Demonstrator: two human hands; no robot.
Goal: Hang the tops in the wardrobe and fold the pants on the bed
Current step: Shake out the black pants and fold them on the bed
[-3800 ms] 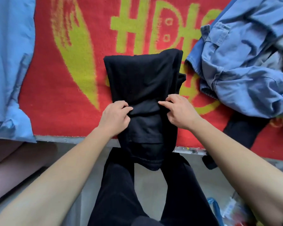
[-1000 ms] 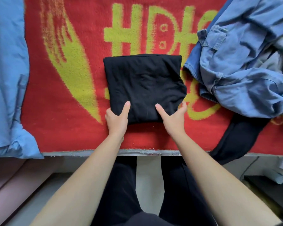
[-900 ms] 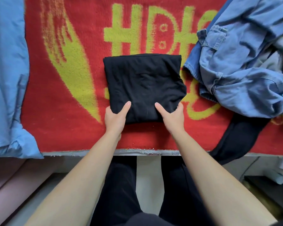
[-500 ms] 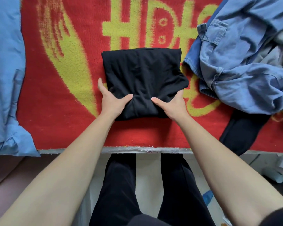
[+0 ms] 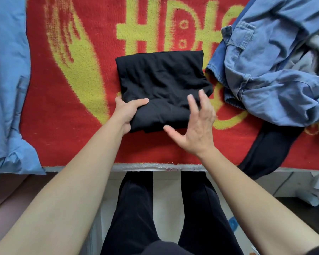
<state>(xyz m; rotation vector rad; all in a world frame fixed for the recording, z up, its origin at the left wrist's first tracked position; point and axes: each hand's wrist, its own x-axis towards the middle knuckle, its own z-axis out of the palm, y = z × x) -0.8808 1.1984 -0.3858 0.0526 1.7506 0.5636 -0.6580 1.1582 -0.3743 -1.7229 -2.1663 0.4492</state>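
Left hand (image 5: 127, 115): grips the near-left corner of the folded black pants (image 5: 162, 85), thumb on top, fingers tucked underneath.
Right hand (image 5: 196, 126): spread wide with fingers apart, hovering over the pants' near-right edge and holding nothing.
Pants: a compact black square lying flat on the red blanket (image 5: 63, 126) with yellow lettering.
Right of the grip: a crumpled denim jacket (image 5: 269, 70), with a dark garment (image 5: 265, 150) draped over the bed edge beneath it.
Far left of the grip: a light blue cloth (image 5: 6, 89).
Below the grip: the person's black-trousered legs (image 5: 136, 208).
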